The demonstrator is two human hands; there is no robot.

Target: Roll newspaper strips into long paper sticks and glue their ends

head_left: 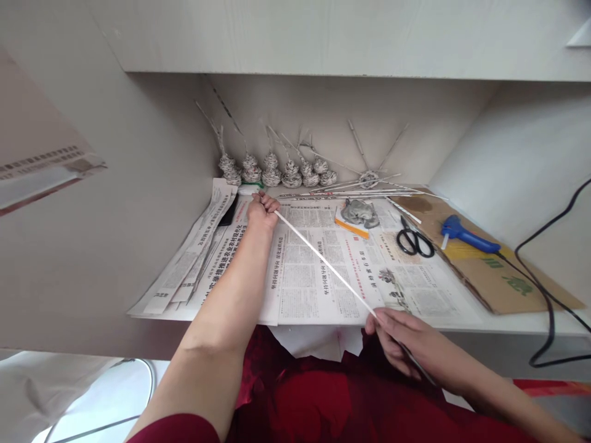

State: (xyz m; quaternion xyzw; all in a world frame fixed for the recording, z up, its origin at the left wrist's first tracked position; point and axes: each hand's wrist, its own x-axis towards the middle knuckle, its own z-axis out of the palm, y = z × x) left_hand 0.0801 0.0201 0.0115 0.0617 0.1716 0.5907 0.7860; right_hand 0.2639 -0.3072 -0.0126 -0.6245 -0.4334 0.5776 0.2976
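A thin white rolled-paper stick [323, 259] runs slantwise above the newspaper-covered shelf. My left hand [263, 210] is closed around its far end, close to the back of the shelf. Nearer my body, just past the front edge, my right hand [401, 339] pinches the stick between thumb and fingers. A darker narrow strip [422, 368] trails out below the right hand; whether it is part of the same stick is hidden by the fingers. Cut newspaper strips [198, 246] lie stacked left of my left forearm, partly over a black flat object [228, 212].
Several woven paper gourds [271, 169] line the back wall beside a spoked woven piece [368, 178] and loose paper sticks [332, 194]. A grey crumpled cloth [359, 213], black scissors [414, 240], and a corded blue glue gun [468, 235] on cardboard [498, 289] lie rightward. An overhang [314, 43] juts above.
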